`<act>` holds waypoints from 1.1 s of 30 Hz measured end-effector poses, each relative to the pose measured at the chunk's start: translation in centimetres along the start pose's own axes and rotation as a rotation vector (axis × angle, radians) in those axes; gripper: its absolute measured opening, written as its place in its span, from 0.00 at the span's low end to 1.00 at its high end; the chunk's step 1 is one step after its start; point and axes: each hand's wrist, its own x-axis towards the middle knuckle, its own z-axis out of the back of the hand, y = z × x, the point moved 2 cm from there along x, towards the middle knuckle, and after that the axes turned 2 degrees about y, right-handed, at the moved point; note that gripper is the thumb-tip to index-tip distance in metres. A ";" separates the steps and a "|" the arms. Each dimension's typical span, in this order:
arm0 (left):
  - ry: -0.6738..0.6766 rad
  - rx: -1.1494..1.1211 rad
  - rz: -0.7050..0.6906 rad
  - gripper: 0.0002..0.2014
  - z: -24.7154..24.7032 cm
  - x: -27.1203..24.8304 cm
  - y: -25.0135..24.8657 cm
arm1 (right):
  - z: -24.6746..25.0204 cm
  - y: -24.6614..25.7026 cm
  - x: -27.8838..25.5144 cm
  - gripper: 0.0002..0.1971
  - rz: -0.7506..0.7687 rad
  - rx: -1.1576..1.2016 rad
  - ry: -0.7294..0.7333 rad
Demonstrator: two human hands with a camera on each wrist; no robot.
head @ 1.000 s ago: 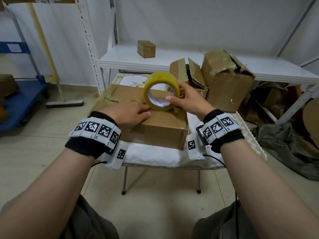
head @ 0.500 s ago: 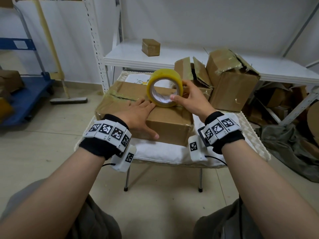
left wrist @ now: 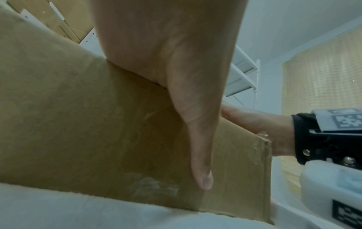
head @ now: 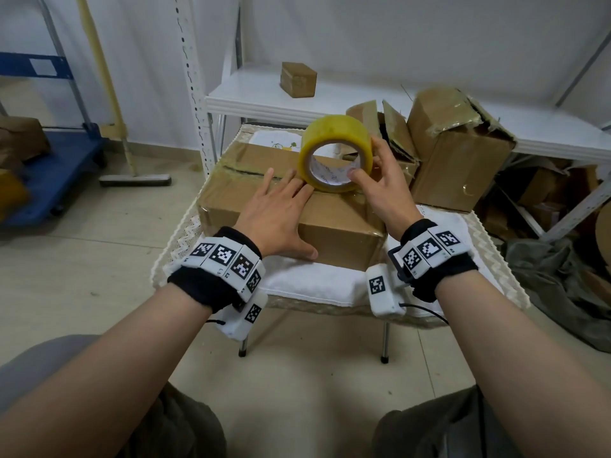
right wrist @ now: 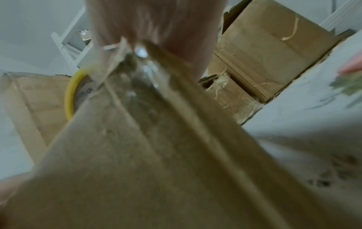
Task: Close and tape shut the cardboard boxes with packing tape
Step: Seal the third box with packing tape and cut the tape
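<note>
A closed brown cardboard box (head: pixel 340 226) lies on a small white-clothed table (head: pixel 317 285). My left hand (head: pixel 281 209) presses flat on the box top, fingers straight, thumb (left wrist: pixel 201 162) down the near side of the box (left wrist: pixel 98 124). My right hand (head: pixel 380 190) grips a yellow roll of packing tape (head: pixel 335 150), standing on edge on the box top, thumb in the core and fingers over the rim. The right wrist view is blurred; it shows the box (right wrist: pixel 137 155) and a sliver of the roll (right wrist: pixel 69 96).
Two open, torn boxes (head: pixel 459 160) stand at the table's back right, against a white shelf (head: pixel 251 97) that carries a small box (head: pixel 297 79). A blue cart (head: pixel 49 173) and a broom (head: pixel 132 178) are on the left floor. More cardboard and a dark bag lie at right.
My left hand slid forward along the box top toward the roll, its thumb dropping over the near side. The right hand kept the roll on the box top, shifting slightly back.
</note>
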 end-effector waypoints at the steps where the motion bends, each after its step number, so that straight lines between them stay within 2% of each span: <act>1: 0.003 -0.009 0.004 0.59 0.0 0.0 0.0 | 0.1 -0.1 0.0 0.28 -0.001 0.007 -0.011; 8: 0.032 -0.026 0.029 0.61 0.2 0.0 -0.2 | 0.1 0.0 -0.2 0.30 0.034 0.050 -0.077; 17: 0.079 -0.035 0.049 0.66 0.1 0.1 -0.1 | 0.5 -0.1 -0.5 0.32 0.003 0.152 -0.258; 23: 0.066 -0.060 0.038 0.61 0.4 0.1 -0.1 | 0.5 -0.2 -0.3 0.33 -0.011 0.130 -0.201; 26: 0.049 -0.073 0.029 0.60 0.4 0.3 0.0 | 0.4 -0.4 -0.2 0.30 -0.052 0.138 -0.219; 30: 0.031 -0.068 -0.001 0.58 0.5 0.5 -0.1 | 0.3 -0.5 0.1 0.19 -0.139 0.117 -0.231; 33: 0.051 -0.032 -0.015 0.57 0.6 0.8 -0.2 | 0.3 -0.5 0.3 0.18 -0.127 0.062 -0.189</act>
